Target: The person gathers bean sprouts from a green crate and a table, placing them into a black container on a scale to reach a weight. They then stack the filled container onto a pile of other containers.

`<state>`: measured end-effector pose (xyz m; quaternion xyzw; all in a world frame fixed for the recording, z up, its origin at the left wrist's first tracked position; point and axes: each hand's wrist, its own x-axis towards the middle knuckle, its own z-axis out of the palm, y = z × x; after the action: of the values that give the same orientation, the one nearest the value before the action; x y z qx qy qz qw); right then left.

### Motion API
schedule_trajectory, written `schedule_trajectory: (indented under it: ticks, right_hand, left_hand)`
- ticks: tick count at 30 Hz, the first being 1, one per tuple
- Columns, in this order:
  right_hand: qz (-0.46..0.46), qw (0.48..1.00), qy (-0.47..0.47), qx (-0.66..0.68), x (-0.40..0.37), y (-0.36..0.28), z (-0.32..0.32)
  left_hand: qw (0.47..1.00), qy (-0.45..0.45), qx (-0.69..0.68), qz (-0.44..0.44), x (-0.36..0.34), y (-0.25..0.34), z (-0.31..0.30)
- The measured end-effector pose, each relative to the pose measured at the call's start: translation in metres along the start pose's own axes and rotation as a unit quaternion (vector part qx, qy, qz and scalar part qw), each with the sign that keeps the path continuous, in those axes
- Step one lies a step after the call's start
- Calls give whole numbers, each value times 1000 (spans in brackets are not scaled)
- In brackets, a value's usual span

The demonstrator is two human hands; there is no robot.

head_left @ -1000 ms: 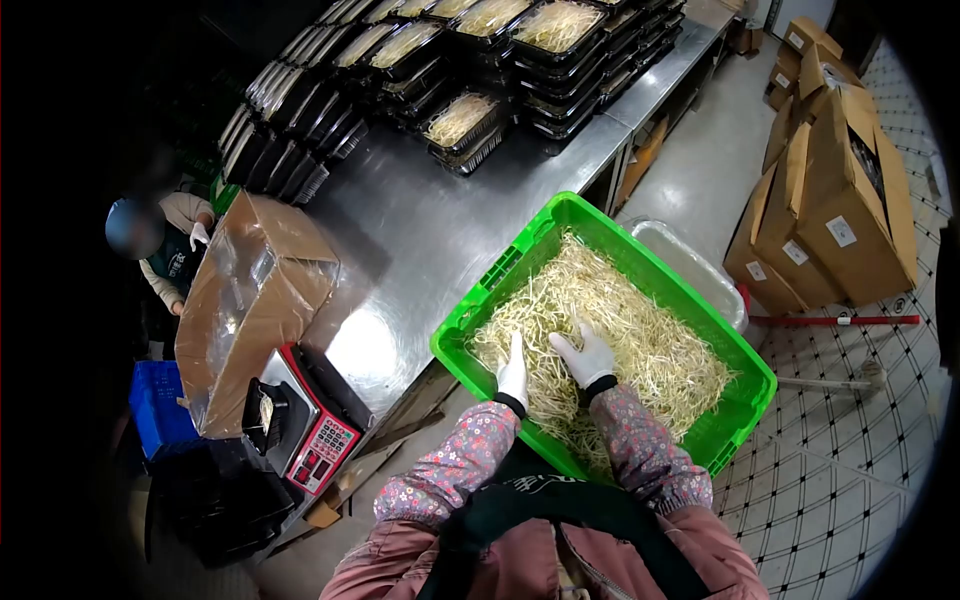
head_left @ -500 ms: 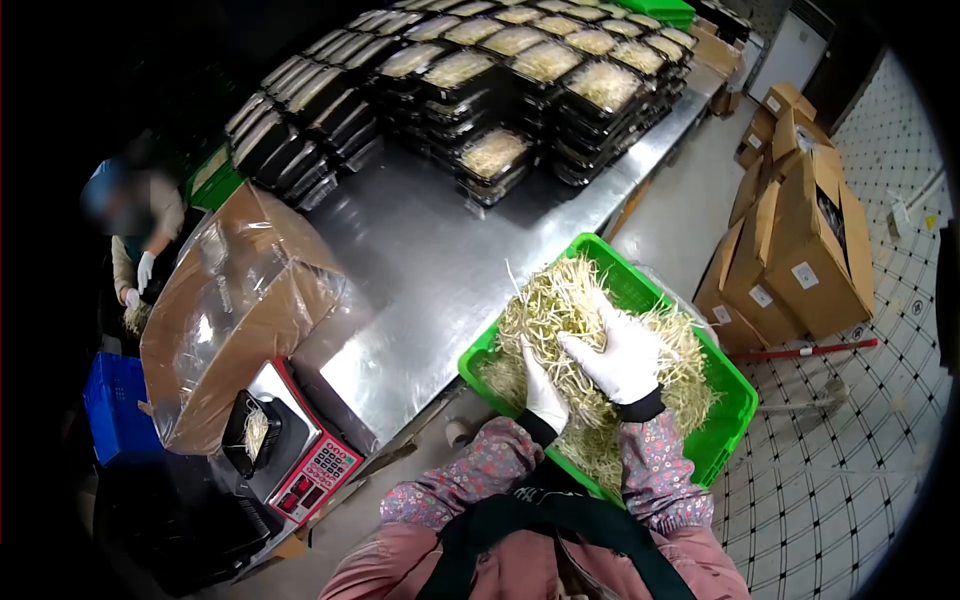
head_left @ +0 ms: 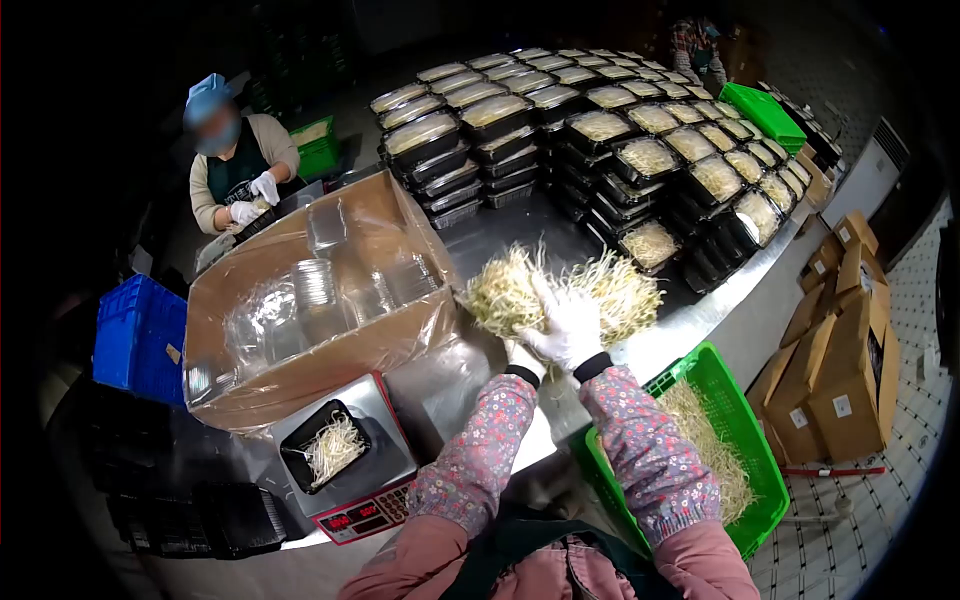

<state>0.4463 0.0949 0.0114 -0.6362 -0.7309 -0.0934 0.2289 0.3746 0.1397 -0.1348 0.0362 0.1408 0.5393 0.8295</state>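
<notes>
A big loose clump of bean sprouts [head_left: 615,300] is held up over the steel table between my two white-gloved hands. My right hand [head_left: 568,328] presses into the middle of the clump with its fingers closed on the sprouts. Lower and partly hidden under the clump, my left hand [head_left: 524,360] supports it from the left. Below my right forearm stands the green crate [head_left: 772,500], with more sprouts inside. On the left, a black plastic tray [head_left: 292,462] holding a small heap of sprouts rests on the red-and-silver weighing scale [head_left: 398,440].
An open carton [head_left: 400,335] of clear plastic lids stands on the table's left. Stacked lidded trays [head_left: 645,158] of sprouts fill the back. Across the table, a co-worker [head_left: 235,170] in white gloves handles a tray. Brown boxes [head_left: 835,395] stand on the floor at right.
My hands have lifted the clump of sprouts out of the green crate and moved it left over the table. The view has turned left, bringing the scale and carton closer to the middle.
</notes>
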Motion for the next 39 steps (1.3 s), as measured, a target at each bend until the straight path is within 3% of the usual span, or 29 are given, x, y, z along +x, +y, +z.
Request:
schedule_trajectory:
  ticks: [1,3,5,7,13,14,15,19,20,24,25,26,27,29,30,34,35,37,39]
  right_hand:
    - [-2,999,-38,25,-7,-8,23]
    - [-15,996,-46,75,-30,-15,72]
    - [29,988,-109,102,-51,-28,97]
    - [13,986,-158,50,-73,-43,115]
    - [42,976,-209,43,-120,-89,110]
    - [48,973,-211,80,-117,-88,102]
    - [29,980,-182,76,-114,-84,92]
    - [44,986,-127,94,-87,-49,71]
    - [47,986,-122,107,-79,-38,72]
    - [42,975,-206,66,-51,-22,88]
    - [33,972,-222,66,-49,-16,97]
    - [21,969,-239,64,-46,-11,102]
    - [29,969,-240,50,-43,-7,106]
    - [50,970,-238,26,-39,0,110]
    - [54,969,-237,32,-40,4,111]
    - [0,974,-223,39,-69,8,108]
    - [-14,973,-228,32,-81,4,112]
    - [-34,959,-276,50,-90,-11,92]
    - [-16,963,-262,66,-79,-15,81]
  left_hand:
    - [1000,-6,24,10,2,15,-19]
    - [987,129,-52,-82,-10,50,-36]
    - [986,150,-5,-72,-20,70,-54]
    - [976,211,57,-4,-33,79,-91]
    - [955,275,107,-33,-126,122,-45]
    - [962,247,110,-21,-131,119,-110]
    - [942,298,153,-1,-153,122,-82]
    - [878,384,265,-110,-188,109,-68]
    - [882,392,206,-160,-182,102,-72]
    - [937,315,77,-129,-130,74,-25]
    - [940,303,25,-153,-102,65,-50]
    - [946,298,11,-124,-73,52,-66]
    - [940,312,-31,-132,-57,56,-35]
    - [962,260,-36,-71,-19,48,-58]
    - [940,323,-43,-103,-12,47,-54]
    - [944,285,108,-128,-40,48,-43]
    - [947,221,165,-163,-58,60,-42]
    - [933,231,151,-233,-93,83,-53]
    - [922,253,252,-148,-137,96,-37]
